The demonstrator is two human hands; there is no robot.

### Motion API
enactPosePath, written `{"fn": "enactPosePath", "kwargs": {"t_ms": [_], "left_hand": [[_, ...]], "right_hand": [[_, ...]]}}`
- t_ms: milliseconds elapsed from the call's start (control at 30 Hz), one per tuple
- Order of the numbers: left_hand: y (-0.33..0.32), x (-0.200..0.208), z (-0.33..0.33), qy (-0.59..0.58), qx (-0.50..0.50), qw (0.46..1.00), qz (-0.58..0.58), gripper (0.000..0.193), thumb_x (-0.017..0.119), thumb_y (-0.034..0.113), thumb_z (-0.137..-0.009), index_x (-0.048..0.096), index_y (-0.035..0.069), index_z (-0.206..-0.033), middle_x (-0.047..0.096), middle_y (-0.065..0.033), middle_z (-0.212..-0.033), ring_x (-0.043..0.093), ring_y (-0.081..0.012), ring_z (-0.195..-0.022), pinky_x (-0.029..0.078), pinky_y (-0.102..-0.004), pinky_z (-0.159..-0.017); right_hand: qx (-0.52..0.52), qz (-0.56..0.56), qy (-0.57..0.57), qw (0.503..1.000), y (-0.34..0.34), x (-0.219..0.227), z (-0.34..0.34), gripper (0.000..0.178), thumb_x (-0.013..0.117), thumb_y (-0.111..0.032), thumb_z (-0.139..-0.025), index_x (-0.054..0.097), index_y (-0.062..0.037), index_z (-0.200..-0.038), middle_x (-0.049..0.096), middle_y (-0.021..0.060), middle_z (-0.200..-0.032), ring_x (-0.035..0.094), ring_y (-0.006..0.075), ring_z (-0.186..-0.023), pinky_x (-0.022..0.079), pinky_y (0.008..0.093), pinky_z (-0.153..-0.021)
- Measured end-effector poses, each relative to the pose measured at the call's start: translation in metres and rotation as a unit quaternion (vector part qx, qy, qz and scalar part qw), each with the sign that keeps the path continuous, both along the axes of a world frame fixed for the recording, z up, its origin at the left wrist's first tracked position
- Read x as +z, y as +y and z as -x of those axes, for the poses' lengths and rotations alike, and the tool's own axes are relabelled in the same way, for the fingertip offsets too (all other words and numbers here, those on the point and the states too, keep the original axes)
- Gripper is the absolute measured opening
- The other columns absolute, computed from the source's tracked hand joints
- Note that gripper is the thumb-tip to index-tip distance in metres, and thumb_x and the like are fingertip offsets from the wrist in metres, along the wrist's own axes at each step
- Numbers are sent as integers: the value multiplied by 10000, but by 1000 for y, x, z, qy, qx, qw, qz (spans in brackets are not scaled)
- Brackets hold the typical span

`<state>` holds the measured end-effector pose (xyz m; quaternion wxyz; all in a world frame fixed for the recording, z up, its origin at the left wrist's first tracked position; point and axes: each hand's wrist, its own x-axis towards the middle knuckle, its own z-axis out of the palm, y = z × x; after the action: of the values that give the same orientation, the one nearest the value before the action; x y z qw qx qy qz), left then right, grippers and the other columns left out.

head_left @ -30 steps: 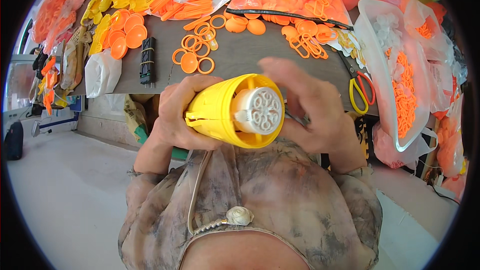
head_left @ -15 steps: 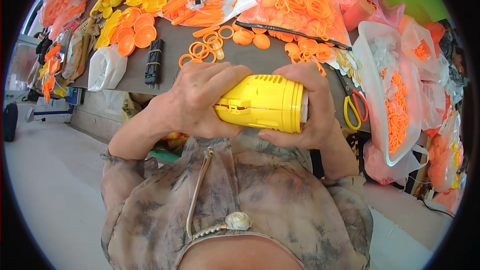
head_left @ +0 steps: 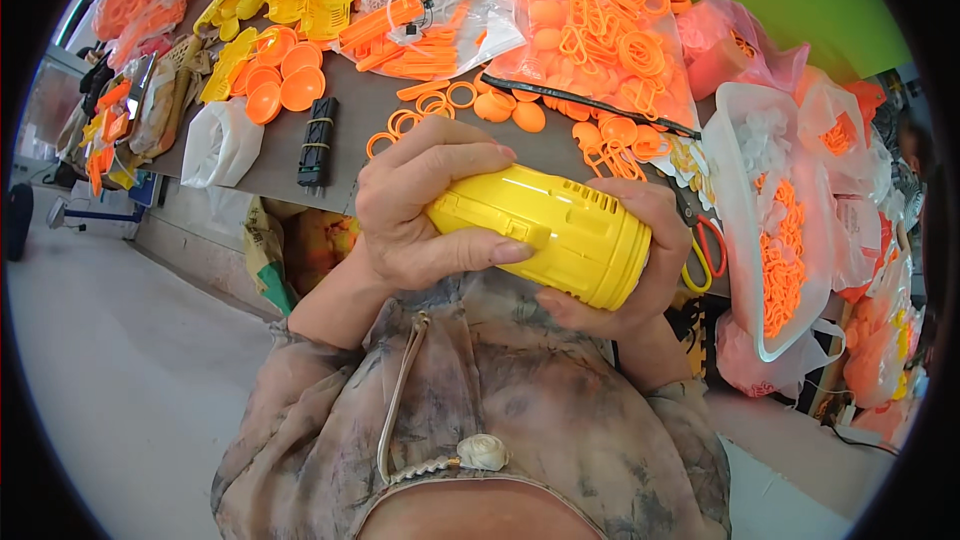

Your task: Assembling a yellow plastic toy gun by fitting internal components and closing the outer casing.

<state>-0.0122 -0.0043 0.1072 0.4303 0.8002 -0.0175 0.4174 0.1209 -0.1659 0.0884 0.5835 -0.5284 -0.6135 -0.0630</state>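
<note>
Gripping yellow casing [head_left: 560, 225] between curled left hand [head_left: 425, 205] and right hand [head_left: 668, 265]; judging shell largely joined; not confirming covered right end; leaving orange rings [head_left: 447, 96] loose on table [head_left: 357, 100].

I see a black, banded, oblong bundle [head_left: 317, 145] at left on the grey table [head_left: 350, 105]. At right, red-and-yellow-handled scissors [head_left: 703, 225] lie beside a translucent white plastic tub [head_left: 738, 190].

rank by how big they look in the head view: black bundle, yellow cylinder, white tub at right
1. White tub
2. Yellow cylinder (nearness to the camera may enlarge it)
3. Black bundle
</note>
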Motion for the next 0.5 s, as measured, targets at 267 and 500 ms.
{"fn": "enactPosePath", "kwargs": {"t_ms": [267,500], "left_hand": [[10,-5,-11,7,-18,1000,-8,679,747,478,-670,601,-71,-1043,590,-179,-980,589,-250,-910,474,-332,-780],[2,-36,-18,-97,15,978,183,717,203,596,-943,532,-37,-1000,578,-214,-979,581,-278,-873,478,-383,-760]], "right_hand": [[-17,-14,-9,1000,6,-7,-9,843,856,-301,-577,391,4,-1211,529,208,-1090,536,258,-952,446,378,-821],[-52,25,-88,994,10,-1,2,870,856,-305,-589,350,-5,-1229,516,208,-1099,547,280,-949,457,391,-822]]}}
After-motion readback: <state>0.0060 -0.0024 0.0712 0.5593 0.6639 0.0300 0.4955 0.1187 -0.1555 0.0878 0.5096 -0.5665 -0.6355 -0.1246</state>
